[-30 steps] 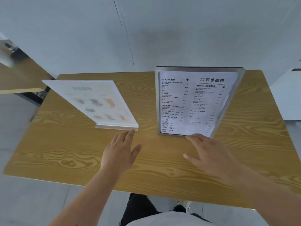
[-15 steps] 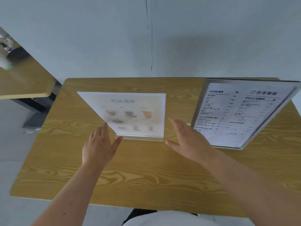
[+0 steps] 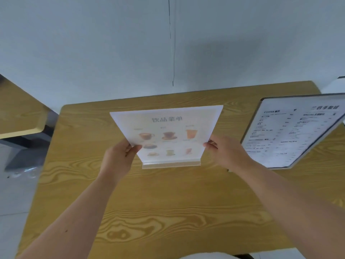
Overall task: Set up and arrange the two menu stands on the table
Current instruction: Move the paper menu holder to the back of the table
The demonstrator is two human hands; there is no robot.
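Observation:
A clear acrylic menu stand with drink pictures [image 3: 168,131] stands upright on its base in the middle of the wooden table [image 3: 168,202]. My left hand [image 3: 119,159] pinches its left edge and my right hand [image 3: 225,152] pinches its right edge. A second, metal-framed menu stand with black text [image 3: 291,131] stands tilted at the table's right side, apart from both hands.
A pale wall [image 3: 130,43] runs close behind the table's far edge. Another wooden table [image 3: 16,113] with a dark base stands to the left across a grey floor gap. My white shirt shows at the bottom edge.
Both hands have closed on the side edges of the picture menu stand, which now faces me squarely. The view has shifted left, so the text menu stand sits farther right.

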